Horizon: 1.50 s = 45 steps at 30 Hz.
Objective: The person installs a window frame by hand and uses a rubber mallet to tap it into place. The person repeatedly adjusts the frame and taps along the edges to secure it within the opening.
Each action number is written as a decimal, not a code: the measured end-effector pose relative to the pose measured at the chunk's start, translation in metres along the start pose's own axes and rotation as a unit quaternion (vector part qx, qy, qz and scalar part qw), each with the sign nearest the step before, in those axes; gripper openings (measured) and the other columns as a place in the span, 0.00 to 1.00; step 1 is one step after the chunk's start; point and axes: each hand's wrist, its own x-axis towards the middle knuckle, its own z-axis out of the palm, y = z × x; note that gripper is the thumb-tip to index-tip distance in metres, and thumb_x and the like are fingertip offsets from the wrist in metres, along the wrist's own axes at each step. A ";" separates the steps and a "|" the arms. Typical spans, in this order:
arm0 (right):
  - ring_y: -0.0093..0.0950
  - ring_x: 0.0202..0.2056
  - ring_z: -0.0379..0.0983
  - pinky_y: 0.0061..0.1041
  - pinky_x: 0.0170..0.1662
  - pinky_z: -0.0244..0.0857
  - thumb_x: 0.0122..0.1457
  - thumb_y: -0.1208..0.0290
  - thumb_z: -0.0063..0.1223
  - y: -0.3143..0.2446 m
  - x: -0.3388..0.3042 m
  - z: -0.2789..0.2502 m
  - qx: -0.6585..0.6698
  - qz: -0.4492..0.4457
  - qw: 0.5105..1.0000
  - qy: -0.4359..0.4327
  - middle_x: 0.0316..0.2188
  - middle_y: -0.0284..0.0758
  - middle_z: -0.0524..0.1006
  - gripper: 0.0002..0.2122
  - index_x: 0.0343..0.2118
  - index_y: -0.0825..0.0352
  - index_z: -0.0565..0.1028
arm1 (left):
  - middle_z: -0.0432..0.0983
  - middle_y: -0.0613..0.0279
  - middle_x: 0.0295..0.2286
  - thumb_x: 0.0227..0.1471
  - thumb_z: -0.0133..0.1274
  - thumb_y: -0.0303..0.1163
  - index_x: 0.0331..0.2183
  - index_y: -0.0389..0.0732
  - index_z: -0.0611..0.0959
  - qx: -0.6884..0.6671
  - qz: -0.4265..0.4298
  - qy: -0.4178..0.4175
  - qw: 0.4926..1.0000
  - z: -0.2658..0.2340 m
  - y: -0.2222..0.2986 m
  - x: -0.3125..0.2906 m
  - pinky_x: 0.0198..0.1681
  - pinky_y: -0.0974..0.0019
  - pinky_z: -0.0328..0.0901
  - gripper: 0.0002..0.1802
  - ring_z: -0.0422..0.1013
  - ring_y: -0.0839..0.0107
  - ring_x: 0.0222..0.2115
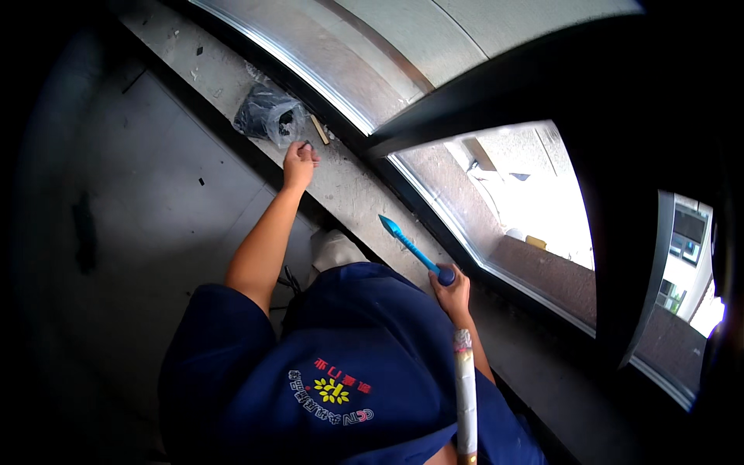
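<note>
My left hand (299,166) reaches over the ledge beside a clear plastic bag (285,122) with dark pieces in it. Its fingers are pinched together on a small dark piece, whose kind is too small to make out. A short wooden strip (319,129) lies just past the fingertips. Lower down, my right hand (453,296) is closed around the dark blue round end of a long light-blue tool (408,243). The tool's flat, spear-shaped tip points up and left over the ledge.
The dusty concrete ledge (353,198) runs diagonally beneath dark window frames with glass panes (457,186). Small scraps (199,51) litter it. On the left is a grey floor (155,201) with dark bits. A lit cigarette (466,403) shows large at the lower right.
</note>
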 end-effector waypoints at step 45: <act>0.36 0.34 0.82 0.30 0.38 0.73 0.51 0.64 0.68 0.178 -0.052 -0.018 0.126 -0.026 0.990 0.050 0.29 0.44 0.81 0.15 0.37 0.67 0.81 | 0.78 0.70 0.28 0.53 0.66 0.30 0.35 0.41 0.81 -0.351 0.062 0.066 0.932 0.239 0.105 -0.140 0.28 0.78 0.63 0.09 0.68 0.81 0.24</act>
